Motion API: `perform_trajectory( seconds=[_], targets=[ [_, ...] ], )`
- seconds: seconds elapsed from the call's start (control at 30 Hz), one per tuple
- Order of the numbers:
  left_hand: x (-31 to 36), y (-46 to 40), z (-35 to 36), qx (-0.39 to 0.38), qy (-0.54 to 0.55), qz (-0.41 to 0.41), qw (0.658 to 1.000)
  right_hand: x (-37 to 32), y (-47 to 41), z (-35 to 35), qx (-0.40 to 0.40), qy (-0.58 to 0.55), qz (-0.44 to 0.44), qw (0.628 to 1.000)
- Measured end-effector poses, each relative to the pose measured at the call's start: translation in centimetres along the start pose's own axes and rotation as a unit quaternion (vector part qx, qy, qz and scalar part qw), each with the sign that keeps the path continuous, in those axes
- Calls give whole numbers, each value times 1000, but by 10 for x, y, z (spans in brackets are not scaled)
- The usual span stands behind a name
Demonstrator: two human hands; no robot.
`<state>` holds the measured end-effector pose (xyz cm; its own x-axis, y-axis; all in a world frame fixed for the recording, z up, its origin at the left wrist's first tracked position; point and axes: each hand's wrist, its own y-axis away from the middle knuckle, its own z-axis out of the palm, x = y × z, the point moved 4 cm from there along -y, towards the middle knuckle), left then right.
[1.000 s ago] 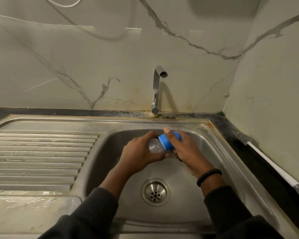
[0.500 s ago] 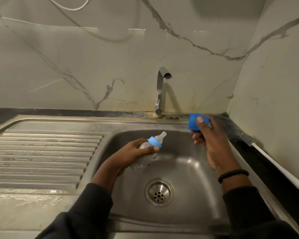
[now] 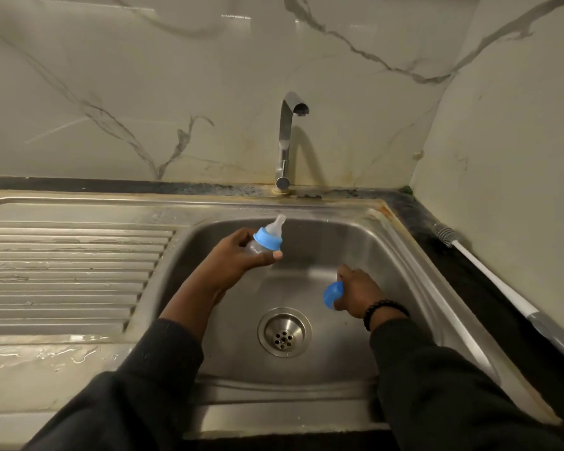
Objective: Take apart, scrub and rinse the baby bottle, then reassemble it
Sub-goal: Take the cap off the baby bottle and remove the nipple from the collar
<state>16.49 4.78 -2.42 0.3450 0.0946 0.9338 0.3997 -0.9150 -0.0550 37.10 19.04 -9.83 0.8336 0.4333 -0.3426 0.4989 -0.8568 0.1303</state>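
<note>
Disassembly is under way. The left hand (image 3: 238, 258) grips the bottle (image 3: 264, 244) over the sink (image 3: 404, 255), ring and teat on; the right hand's (image 3: 355, 289) fingers hold the cap (image 3: 330, 296) low near the drain (image 3: 284, 332). Next, probably: drop the cap, unscrew the ring.

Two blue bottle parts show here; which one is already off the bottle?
The blue cap, held in the right hand low in the sink basin. The blue collar ring still sits on the bottle under the nipple, gripped by the left hand.
</note>
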Motion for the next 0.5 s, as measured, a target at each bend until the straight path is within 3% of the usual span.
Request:
perform_trajectory(
  seconds=[0.5],
  targets=[
    [-5,-6,5,-12,-30,14,999,29,-8,38,-165,147,55,974]
  ],
)
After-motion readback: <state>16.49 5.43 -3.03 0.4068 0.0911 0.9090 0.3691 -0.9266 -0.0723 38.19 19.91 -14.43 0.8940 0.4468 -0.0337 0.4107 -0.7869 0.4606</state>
